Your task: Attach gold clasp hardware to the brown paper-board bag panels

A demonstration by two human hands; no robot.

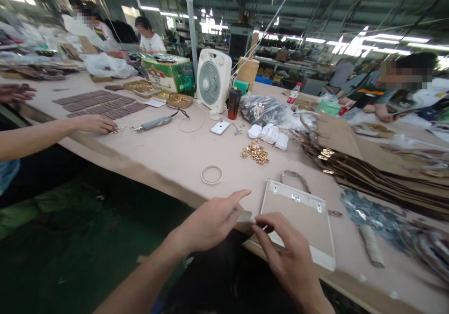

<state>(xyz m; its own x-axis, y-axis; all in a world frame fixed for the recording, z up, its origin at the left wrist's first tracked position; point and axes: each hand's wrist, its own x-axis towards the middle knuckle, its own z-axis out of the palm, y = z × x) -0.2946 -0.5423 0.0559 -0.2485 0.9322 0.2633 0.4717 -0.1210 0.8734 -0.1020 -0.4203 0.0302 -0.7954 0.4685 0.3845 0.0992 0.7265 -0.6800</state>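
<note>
Near the table's front edge, my left hand (pixel 213 222) is closed on a small, flat, pale piece (pixel 244 216), its index finger stretched out above. My right hand (pixel 289 253) pinches at the right end of that piece, thumb and index finger nearly together. Under and beyond my right hand lies a beige panel (pixel 298 215) with a light border and metal fittings along its far side. A curved handle (pixel 295 177) stands out behind the panel. The roll of tape (pixel 212 174) lies flat, beyond my left hand.
A pile of gold hardware (pixel 255 152), a phone (pixel 220 127), a fan (pixel 213 82) and a tumbler (pixel 234 102) stand farther back. Stacked brown pieces (pixel 351 150) and grey metal parts (pixel 372 218) lie right. A co-worker's hand (pixel 96 124) is at left.
</note>
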